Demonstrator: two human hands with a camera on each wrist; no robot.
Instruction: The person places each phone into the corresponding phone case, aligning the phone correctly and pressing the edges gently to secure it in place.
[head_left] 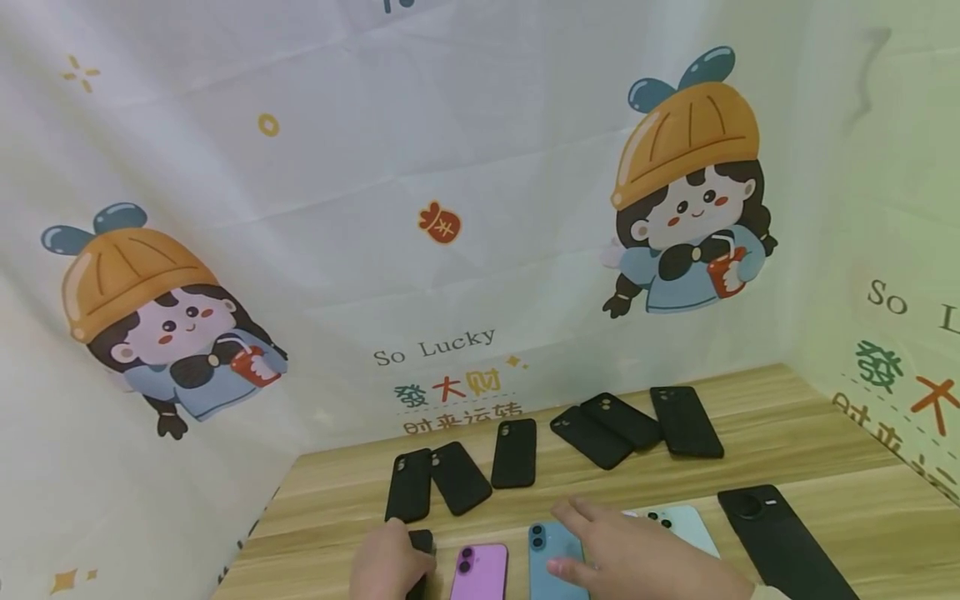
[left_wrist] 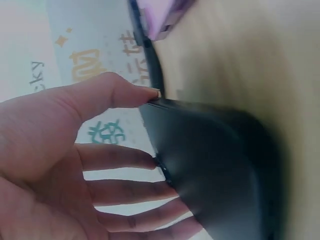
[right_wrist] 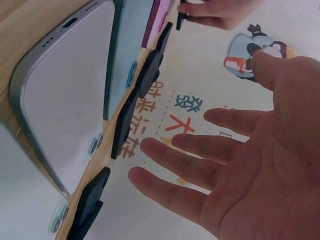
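Black was the slab (head_left: 422, 540) we gripped in our left hand (head_left: 384, 562), toward the left edge of the surface (head_left: 817, 467); our right hand (head_left: 637, 554), fingers loosely extended, we held over the blue phone (head_left: 542, 554).

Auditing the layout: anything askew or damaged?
Slightly odd: in the back row, two black phone-shaped slabs overlap at a slant, while the slab to their left lies straighter, clear of them. No damage visible.

Wood-grain tbl (head_left: 817, 433): blk phone-shaped pcs (head_left: 514, 454) at back (some overlapping), mixed-color phones (head_left: 478, 575) nearer.
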